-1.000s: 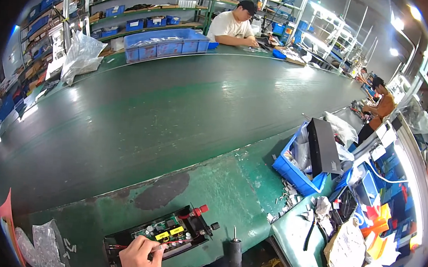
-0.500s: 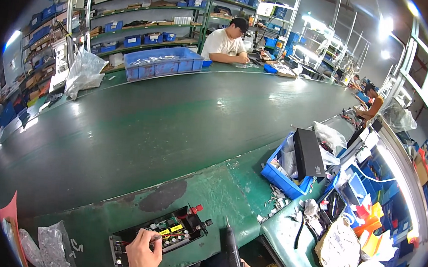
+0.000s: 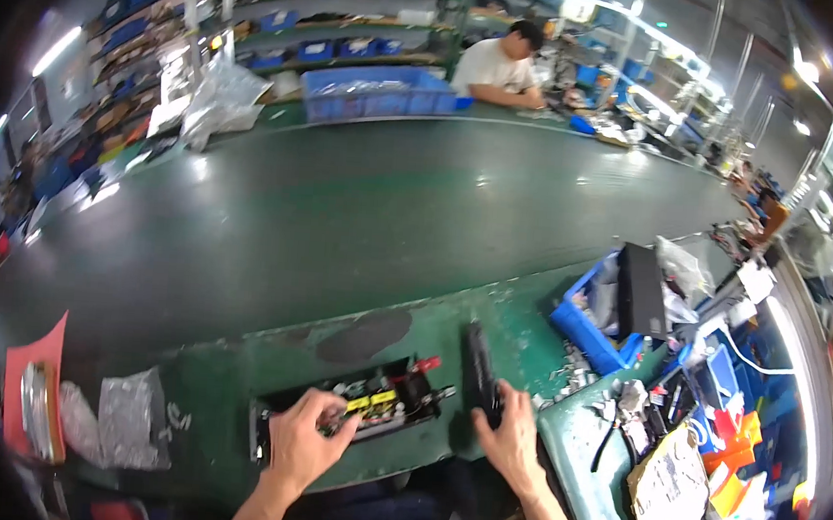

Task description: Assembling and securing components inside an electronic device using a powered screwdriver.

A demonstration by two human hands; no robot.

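On the green bench lies an open black metal case with a circuit board, a yellow component and red and black terminals at its right end. My left hand is over the left part of this case, thumb and fingers curled together in a pinch. Whatever sits between those fingertips is too small to make out. My right hand is wrapped round a black electric screwdriver, right of the case. The tool's tip points away from me over the bench and is blurred.
A dark belt runs beyond the bench, and a person works across it beside a large blue bin. A blue crate and cluttered parts stand at right. Plastic bags and a pink folder lie left.
The view has shifted, so the scene sits farther right. My right hand has moved forward with the screwdriver, away from the bench's near edge. The left hand stays over the case.
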